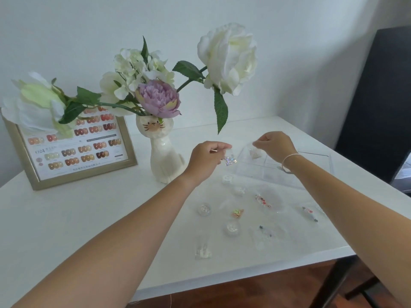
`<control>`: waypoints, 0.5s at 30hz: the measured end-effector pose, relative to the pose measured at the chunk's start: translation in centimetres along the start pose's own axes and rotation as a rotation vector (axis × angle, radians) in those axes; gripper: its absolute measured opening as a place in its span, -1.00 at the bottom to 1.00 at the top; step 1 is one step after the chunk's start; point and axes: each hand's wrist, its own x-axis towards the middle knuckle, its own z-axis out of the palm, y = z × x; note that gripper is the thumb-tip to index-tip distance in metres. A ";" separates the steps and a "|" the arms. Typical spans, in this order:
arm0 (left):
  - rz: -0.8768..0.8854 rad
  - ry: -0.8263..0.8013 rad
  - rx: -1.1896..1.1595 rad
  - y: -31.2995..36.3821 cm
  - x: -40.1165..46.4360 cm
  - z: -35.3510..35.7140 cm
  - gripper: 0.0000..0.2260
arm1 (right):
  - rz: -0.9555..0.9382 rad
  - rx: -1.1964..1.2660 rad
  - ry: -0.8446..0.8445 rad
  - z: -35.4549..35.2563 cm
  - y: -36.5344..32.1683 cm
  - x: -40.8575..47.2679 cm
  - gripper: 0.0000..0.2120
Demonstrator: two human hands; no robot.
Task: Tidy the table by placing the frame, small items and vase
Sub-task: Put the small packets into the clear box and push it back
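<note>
A gold frame with a nail-colour chart leans at the back left of the white table. Beside it stands a white cat-shaped vase of white and purple flowers. My left hand pinches a small clear bag of silver glitter just right of the vase. My right hand holds a small clear bag of pale bits over a clear compartment box. Several small glitter pots and clear bags lie scattered near the front right.
A dark chair stands at the right beyond the table edge. The wall is close behind the frame and vase. A large white flower hangs over the middle of the table above my hands. Wooden floor shows below the front edge.
</note>
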 end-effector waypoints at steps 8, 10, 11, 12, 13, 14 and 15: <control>0.025 -0.027 0.119 0.1 3.4 1.4 -0.80 | -0.046 -0.435 0.049 -0.4 0.7 -0.1 -0.73; 0.051 -0.039 0.158 0.2 4.1 1.9 -0.80 | -0.068 -0.371 0.097 -1.2 1.0 -0.2 -0.76; 0.058 -0.044 0.183 0.2 4.5 2.2 -0.80 | -0.077 -0.329 0.108 -1.7 1.1 -0.3 -0.77; 0.061 -0.051 0.207 0.2 4.9 2.6 -0.80 | -0.086 -0.292 0.113 -2.0 1.3 -0.5 -0.78; 0.064 -0.064 0.232 0.2 5.2 2.9 -0.80 | -0.098 -0.265 0.113 -2.3 1.4 -0.7 -0.79; 0.069 -0.082 0.262 0.2 5.5 3.3 -0.79 | -0.113 -0.246 0.112 -2.6 1.5 -0.9 -0.79; 0.073 -0.108 0.298 0.1 5.7 3.7 -0.79 | -0.126 -0.228 0.110 -2.8 1.6 -1.2 -0.80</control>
